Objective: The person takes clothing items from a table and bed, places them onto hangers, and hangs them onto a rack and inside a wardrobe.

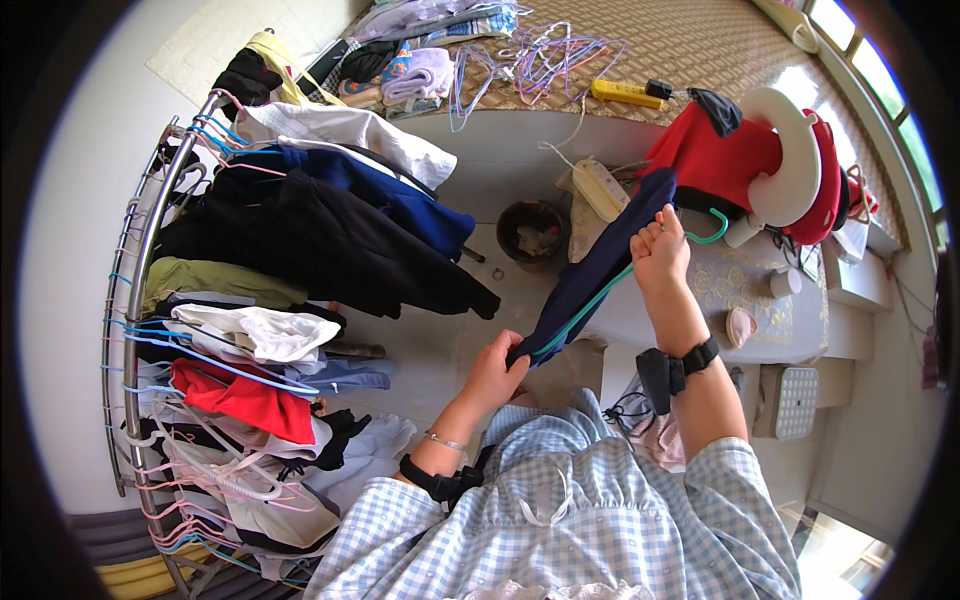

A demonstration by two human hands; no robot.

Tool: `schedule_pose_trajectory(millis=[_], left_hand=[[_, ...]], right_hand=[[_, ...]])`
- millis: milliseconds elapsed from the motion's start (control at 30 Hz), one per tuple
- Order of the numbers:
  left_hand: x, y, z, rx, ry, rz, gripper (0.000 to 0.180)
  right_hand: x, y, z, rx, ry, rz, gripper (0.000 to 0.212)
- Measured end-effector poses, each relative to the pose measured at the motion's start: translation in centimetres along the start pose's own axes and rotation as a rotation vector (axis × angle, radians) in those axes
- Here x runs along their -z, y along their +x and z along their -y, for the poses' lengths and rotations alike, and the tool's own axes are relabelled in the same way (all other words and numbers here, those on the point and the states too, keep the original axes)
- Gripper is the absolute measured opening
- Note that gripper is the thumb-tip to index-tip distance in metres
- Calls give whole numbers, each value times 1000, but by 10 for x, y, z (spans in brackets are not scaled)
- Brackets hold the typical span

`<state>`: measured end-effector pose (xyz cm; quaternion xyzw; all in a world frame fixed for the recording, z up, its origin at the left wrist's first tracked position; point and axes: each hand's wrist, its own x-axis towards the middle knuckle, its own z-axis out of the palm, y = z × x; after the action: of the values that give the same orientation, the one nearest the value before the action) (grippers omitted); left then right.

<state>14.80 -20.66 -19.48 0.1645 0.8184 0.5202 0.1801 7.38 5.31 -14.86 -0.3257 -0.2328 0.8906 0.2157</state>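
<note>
In front of my body a dark navy garment point(590, 270) is stretched slantwise between my two hands. A green clothes hanger point(597, 300) runs along it, and its hook sticks out to the right past my right hand. My right hand point(660, 250) is closed around the upper end of the garment and the hanger. Lower down, my left hand point(495, 368) pinches the garment's other end near the end of the hanger. The kind of garment does not show, as it is bunched up.
On the left, a metal clothes rack point(150, 270) is full of garments on hangers. Loose hangers point(540, 62) and a yellow power strip point(627, 93) lie on the patterned surface behind. A dark bin point(532, 234) stands on the floor. At right are a red cloth point(700, 155) and a white cup point(785, 282).
</note>
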Motion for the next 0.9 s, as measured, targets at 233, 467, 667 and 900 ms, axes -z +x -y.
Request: schedule_pose_trajectory(millis=[233,467,667,900], left_hand=[[-6,5,-16,-63,-176,-44,21],[-8,11,-22,-13,-35,8,31],[11,16,-6,217,-244,127,28],[32,64,-39,-353,131,-277,32]], right_hand=[[-6,-20,-35,151,-258,55,19],[-5,-43,-36,-345,-241,331,13],[-22,-54,8,-496,-535,494,16],[-4,-72,24,-206,-1323,754,39]])
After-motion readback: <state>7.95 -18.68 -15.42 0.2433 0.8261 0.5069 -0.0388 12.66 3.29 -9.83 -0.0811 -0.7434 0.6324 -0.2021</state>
